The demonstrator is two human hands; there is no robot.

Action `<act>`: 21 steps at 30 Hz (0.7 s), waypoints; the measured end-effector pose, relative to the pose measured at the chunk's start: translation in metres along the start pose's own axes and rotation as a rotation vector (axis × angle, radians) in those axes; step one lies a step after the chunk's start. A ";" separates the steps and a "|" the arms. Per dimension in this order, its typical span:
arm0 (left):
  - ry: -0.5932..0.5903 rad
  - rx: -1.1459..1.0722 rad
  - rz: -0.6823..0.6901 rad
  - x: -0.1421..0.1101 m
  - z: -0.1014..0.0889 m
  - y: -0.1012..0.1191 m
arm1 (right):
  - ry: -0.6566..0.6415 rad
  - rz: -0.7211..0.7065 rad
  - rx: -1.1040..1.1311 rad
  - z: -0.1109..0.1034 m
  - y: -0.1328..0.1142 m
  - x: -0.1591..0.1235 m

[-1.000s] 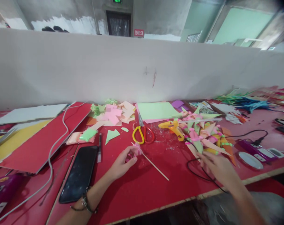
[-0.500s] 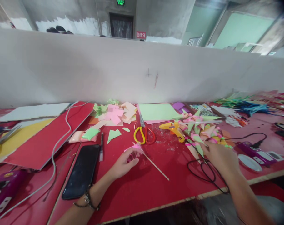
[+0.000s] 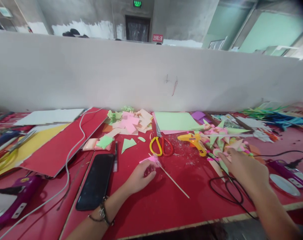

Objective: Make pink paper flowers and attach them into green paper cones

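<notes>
My left hand is closed, fingers curled around a piece of pink paper above the red table. From that paper a thin pale stick slants down to the right; the exact grip is partly hidden behind the fingers. My right hand reaches palm down into a heap of folded paper flowers in pink, green and yellow. Its fingertips press together at the near side of the heap, and what they pinch is hidden. Left of that heap lies a yellow glue gun, its black cord looping below my right hand.
Scissors with yellow and red handles lie beyond my left hand. A black phone and a pen are left of it. Paper scraps and green sheets line the white partition. Purple power strips stand at both sides.
My right hand has moved from the glue gun's cord forward into the heap of paper flowers. My left hand keeps the pink paper and stick. The view has turned slightly left.
</notes>
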State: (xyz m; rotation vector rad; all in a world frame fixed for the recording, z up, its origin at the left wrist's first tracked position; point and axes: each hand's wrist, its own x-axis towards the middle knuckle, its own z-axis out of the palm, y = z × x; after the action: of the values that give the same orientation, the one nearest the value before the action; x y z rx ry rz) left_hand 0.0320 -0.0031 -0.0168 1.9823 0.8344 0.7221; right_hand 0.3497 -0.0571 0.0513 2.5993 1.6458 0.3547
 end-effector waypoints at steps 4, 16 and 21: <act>-0.040 0.196 0.080 -0.001 0.001 -0.002 | 0.036 0.033 -0.114 -0.002 -0.002 -0.003; -0.005 0.378 0.178 -0.001 0.004 -0.011 | 0.178 -0.342 0.187 -0.075 -0.063 0.019; 0.019 0.494 0.181 0.001 0.002 -0.010 | 0.005 -0.647 0.120 -0.076 -0.131 0.091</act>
State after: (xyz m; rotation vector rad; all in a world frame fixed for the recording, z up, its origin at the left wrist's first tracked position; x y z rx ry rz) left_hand 0.0313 0.0004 -0.0263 2.5206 0.9156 0.6830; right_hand 0.2543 0.0748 0.1195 1.9591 2.4275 0.2250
